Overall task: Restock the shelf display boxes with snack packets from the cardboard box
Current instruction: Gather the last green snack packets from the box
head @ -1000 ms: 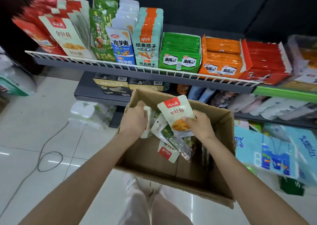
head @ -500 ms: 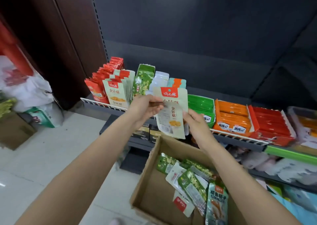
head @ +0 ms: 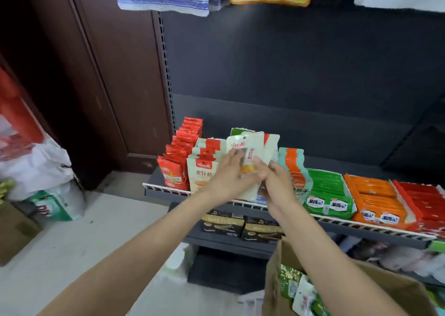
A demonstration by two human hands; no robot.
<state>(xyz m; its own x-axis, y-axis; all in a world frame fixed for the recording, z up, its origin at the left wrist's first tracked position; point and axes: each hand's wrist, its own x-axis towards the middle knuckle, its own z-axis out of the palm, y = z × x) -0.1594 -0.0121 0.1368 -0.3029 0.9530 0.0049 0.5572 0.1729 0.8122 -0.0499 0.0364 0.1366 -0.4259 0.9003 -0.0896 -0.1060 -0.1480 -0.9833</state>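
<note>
Both my hands hold a small stack of pale snack packets (head: 250,154) with red tops, raised over the shelf's display rows. My left hand (head: 228,173) grips the stack from the left and my right hand (head: 274,176) grips it from the right and below. Just left of the stack stands a row of matching pale packets (head: 201,171) on the wire-fronted shelf (head: 337,219). The cardboard box (head: 397,291) sits at the bottom right with green and white packets (head: 296,289) inside.
On the shelf stand red packets (head: 175,168), teal-orange packets (head: 295,168), a green display box (head: 328,195), an orange box (head: 375,200) and a red box (head: 423,202). Black boxes (head: 240,226) sit on the lower shelf. Bags and cartons (head: 36,183) are piled on the floor at left.
My hands have carried the packets up from the cardboard box to above the shelf rows. My view has tilted upward, so the box is now at the bottom right corner.
</note>
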